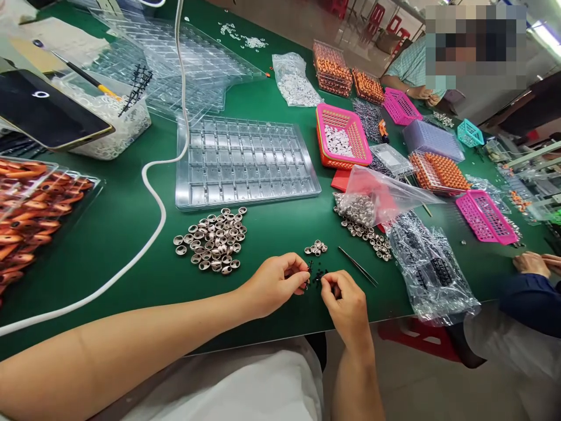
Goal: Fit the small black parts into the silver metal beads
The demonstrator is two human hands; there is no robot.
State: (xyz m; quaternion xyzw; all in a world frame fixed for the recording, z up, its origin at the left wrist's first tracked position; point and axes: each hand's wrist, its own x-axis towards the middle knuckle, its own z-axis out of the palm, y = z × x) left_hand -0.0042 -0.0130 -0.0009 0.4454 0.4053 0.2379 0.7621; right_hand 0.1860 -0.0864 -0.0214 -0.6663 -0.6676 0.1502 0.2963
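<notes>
My left hand (275, 283) and my right hand (345, 304) meet near the front edge of the green table (272, 234). Both pinch at tiny black parts (316, 275) that lie between the fingertips; the left fingers also close on something small that I cannot make out. A small cluster of metal caps (316, 248) sits just beyond the hands. A larger pile of metal caps (214, 240) lies to the left. Thin tweezers (357, 266) rest to the right of the hands.
A clear compartment tray (245, 161) lies beyond the piles. Bags of parts (432, 272), pink baskets (343, 136) and orange parts (30, 204) surround the spot. A white cable (155, 193) crosses the left side. Other people's hands (532, 263) work at the right.
</notes>
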